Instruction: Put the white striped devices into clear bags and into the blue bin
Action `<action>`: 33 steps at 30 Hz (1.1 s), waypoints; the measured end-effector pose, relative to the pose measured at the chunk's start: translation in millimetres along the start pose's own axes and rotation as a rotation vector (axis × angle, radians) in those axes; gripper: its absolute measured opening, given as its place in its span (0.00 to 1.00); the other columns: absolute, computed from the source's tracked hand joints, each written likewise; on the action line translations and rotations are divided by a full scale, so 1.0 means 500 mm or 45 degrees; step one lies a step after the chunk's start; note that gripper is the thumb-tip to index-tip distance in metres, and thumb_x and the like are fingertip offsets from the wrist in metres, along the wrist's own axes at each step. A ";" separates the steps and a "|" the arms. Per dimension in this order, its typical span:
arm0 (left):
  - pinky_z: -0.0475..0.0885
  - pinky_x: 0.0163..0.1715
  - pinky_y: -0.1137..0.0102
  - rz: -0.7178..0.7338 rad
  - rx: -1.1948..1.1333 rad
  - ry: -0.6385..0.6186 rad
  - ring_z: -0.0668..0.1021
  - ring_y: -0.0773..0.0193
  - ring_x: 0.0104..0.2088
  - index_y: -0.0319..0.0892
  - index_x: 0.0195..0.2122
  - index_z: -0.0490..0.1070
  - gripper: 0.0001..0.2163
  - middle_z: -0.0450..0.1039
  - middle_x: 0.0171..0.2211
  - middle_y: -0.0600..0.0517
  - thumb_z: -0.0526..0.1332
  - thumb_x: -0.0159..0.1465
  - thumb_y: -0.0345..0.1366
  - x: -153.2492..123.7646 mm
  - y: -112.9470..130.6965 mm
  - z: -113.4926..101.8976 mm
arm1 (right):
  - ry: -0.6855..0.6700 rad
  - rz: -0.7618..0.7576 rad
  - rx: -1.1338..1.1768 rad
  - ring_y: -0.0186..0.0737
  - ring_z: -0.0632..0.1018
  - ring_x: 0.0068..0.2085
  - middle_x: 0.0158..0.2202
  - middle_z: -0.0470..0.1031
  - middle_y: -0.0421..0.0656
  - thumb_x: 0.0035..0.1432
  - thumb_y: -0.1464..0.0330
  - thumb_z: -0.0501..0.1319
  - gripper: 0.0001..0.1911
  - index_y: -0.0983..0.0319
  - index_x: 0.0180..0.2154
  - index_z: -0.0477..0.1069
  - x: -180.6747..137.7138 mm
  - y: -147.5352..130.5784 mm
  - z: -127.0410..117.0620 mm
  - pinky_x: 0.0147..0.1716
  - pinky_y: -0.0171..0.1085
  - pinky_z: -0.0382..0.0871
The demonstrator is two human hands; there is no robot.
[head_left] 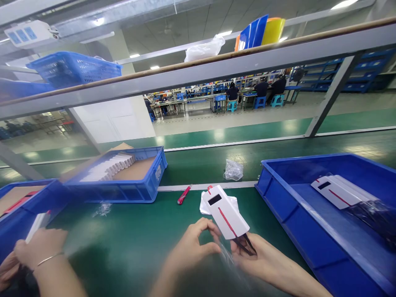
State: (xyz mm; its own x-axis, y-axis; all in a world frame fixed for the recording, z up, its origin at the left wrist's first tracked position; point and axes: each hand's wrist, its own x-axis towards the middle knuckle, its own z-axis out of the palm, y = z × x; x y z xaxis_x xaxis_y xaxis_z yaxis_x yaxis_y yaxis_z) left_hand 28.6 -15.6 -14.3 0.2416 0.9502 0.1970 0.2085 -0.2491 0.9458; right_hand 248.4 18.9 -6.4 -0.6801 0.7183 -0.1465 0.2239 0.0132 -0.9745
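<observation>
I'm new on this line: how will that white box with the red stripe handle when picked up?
The white box looks rigid, keeping its shape though held only at its lower end by the right hand. Its smooth shell may be slippery. Flat-sided, it probably won't roll.

The white power bank (227,214) is smooth glossy plastic with a shiny black window and a red stripe. The clear film (227,258) just under it is thin, crinkly stuff. The worktop (130,247) is a green rubbery belt, mostly matt with a soft sheen. The right blue bin (278,206) is hard smooth plastic, and the far left bin (148,185) has a matt brown cardboard liner (136,169). The crumpled bag (233,170) is shiny clear plastic. The grey frame (216,68) looks like painted metal.
</observation>
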 end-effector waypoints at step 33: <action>0.76 0.31 0.69 -0.234 0.405 -0.004 0.80 0.62 0.28 0.46 0.29 0.79 0.13 0.79 0.25 0.57 0.59 0.68 0.43 -0.010 0.050 0.033 | -0.024 0.044 -0.140 0.35 0.65 0.34 0.32 0.62 0.34 0.57 0.70 0.63 0.07 0.60 0.34 0.63 -0.006 -0.010 -0.011 0.32 0.32 0.61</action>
State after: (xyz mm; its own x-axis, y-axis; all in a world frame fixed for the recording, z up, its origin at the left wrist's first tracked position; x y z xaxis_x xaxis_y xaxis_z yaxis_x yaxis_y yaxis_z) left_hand 48.2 -29.6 4.1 0.1756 0.9840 0.0296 0.5328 -0.1203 0.8376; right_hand 252.9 20.6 -0.1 -0.6832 0.7067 -0.1839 0.3222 0.0656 -0.9444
